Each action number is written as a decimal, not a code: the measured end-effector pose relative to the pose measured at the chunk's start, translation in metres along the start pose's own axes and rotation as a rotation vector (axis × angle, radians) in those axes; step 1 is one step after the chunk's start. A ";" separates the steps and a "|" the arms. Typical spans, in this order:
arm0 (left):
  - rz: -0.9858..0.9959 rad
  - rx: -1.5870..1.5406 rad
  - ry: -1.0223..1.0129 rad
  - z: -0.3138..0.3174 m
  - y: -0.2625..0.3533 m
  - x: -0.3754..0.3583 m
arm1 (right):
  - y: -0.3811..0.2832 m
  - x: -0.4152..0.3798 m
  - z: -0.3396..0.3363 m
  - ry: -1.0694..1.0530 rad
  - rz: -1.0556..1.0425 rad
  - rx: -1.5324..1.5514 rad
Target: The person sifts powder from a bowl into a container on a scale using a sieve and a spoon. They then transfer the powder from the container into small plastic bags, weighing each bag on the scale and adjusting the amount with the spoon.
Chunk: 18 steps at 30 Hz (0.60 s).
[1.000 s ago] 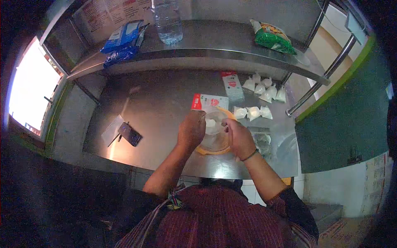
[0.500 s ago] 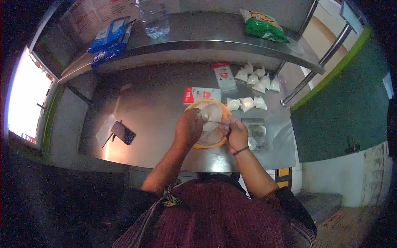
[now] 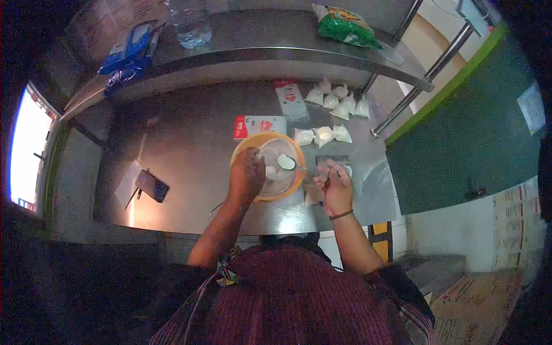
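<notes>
An orange bowl (image 3: 293, 185) with white powder sits on the steel counter (image 3: 190, 155). My left hand (image 3: 246, 177) holds a small clear plastic bag (image 3: 269, 161) over the bowl. My right hand (image 3: 334, 185) grips a spoon (image 3: 287, 162) whose bowl is heaped with white powder, right beside the bag's mouth. Several filled, tied white bags (image 3: 322, 135) lie beyond the bowl, with more of these bags (image 3: 336, 98) further back.
Two red-and-white packets (image 3: 257, 125) (image 3: 291, 99) lie past the bowl. A phone (image 3: 152, 185) rests on paper at the left. The upper shelf (image 3: 276, 49) carries a water bottle (image 3: 190, 23), blue packets (image 3: 123, 54) and a green snack bag (image 3: 348, 27). Clear bags (image 3: 336, 164) lie at the right.
The view has shifted, so everything sits lower-left in the frame. My right hand pulled back to the right and the spoon now carries powder at the bag held by my left hand.
</notes>
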<state>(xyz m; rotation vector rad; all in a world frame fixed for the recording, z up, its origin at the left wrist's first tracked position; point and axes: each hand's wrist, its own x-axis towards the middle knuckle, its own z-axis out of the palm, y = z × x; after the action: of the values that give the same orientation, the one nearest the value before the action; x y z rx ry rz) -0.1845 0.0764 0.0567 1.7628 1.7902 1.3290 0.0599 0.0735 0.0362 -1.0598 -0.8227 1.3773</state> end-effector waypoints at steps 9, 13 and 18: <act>0.081 0.142 -0.086 0.020 -0.003 0.004 | -0.037 -0.037 -0.057 0.112 -0.087 0.035; 0.041 0.092 -0.053 0.026 0.004 0.005 | -0.043 -0.044 -0.086 0.158 -0.112 0.018; -0.058 0.073 -0.100 0.033 -0.003 0.008 | -0.046 -0.049 -0.120 0.273 -0.079 -0.073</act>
<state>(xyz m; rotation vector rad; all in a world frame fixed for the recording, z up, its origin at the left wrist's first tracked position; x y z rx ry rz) -0.1633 0.0971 0.0402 1.7673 1.8416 1.1456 0.1849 0.0172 0.0435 -1.2281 -0.7088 1.1128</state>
